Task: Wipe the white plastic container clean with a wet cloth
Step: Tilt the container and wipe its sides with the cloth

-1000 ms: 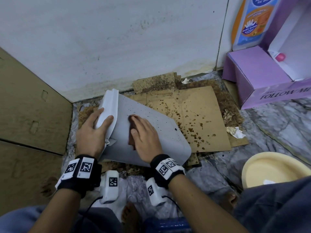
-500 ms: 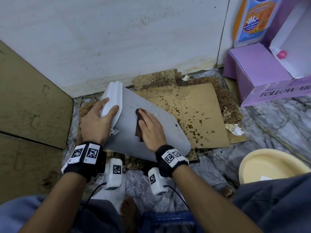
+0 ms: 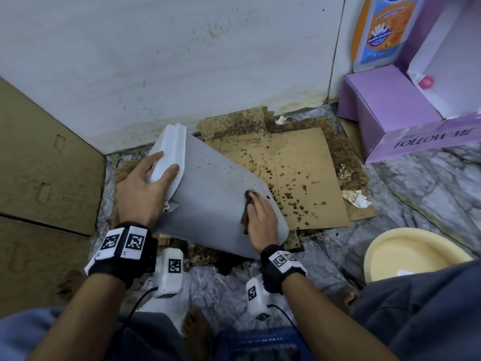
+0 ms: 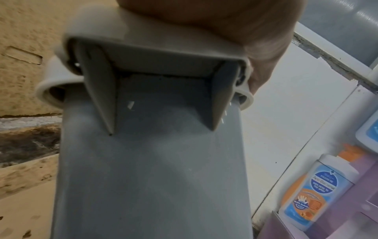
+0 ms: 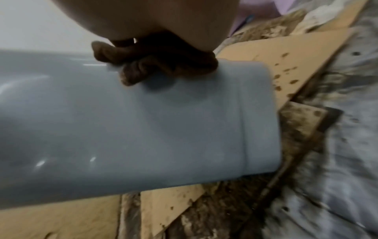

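One white plastic container (image 3: 216, 199), lying on its side across stained cardboard (image 3: 294, 178) on the floor, rim end toward the wall, base end toward the person. Left hand (image 3: 145, 188) clamped over the rim end, fingers curled round the white lip. Right hand (image 3: 261, 220) laid flat near the base end, fingers straight and close together, pressing one dark brown cloth (image 5: 155, 61) onto the container's upper side; cloth bunched under the palm in the right wrist view. Several small dark specks scattered over the container's side. Many brown spots across the cardboard, plus two crumpled paper scraps (image 3: 356, 199) at its right edge. To the right: one purple box (image 3: 406, 121), open, with one blue-and-orange bottle (image 3: 382, 29) upright behind it. One pale yellow basin (image 3: 406, 254) on the marble floor at lower right.
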A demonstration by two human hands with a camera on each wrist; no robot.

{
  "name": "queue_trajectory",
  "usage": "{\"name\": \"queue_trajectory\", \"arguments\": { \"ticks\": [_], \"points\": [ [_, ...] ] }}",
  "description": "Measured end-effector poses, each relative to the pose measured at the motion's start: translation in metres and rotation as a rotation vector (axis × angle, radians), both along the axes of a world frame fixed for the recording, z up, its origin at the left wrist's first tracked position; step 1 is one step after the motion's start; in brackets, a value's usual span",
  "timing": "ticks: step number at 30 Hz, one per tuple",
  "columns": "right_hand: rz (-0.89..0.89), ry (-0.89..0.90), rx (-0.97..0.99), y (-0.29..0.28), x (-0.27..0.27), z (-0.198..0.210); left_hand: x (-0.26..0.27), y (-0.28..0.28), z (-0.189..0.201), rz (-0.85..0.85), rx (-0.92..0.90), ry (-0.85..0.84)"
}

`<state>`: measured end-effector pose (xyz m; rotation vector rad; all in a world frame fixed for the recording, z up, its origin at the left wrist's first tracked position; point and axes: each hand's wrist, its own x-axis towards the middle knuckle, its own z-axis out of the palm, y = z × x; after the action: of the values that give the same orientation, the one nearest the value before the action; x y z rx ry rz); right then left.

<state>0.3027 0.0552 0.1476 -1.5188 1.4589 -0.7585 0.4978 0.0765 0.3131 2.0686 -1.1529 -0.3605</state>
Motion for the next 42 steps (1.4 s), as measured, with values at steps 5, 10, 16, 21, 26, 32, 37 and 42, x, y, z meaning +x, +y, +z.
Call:
{"name": "queue_trajectory", "arguments": {
  "ticks": [5,10,16,21,26,32,37,42],
  "points": [
    [0.123,-0.067,-0.177,0.003,0.032,0.043,0.002,-0.006,0.002,0.004,0.017,0.005],
    [0.190,-0.029,-0.171,-0.006,0.012,0.020,0.010,-0.007,0.003,0.027,0.000,0.050],
    [0.028,0.139,0.063,-0.010,-0.042,-0.043,0.012,-0.004,0.004,0.060,-0.021,0.123],
    [0.067,0.202,0.004,-0.011,-0.018,-0.027,0.016,-0.003,0.001,0.062,-0.024,0.118],
    [0.191,0.031,-0.119,-0.010,0.027,0.022,0.020,0.000,-0.002,0.057,-0.007,0.087],
    [0.172,0.038,-0.063,-0.014,0.003,0.006,0.020,0.003,-0.004,0.059,-0.021,0.111],
    [0.048,0.133,0.152,-0.013,-0.041,-0.022,0.016,0.002,-0.002,0.051,-0.036,0.125],
    [0.079,0.140,0.150,-0.014,-0.036,-0.016,0.014,-0.002,-0.001,0.038,-0.014,0.103]
  ]
}}
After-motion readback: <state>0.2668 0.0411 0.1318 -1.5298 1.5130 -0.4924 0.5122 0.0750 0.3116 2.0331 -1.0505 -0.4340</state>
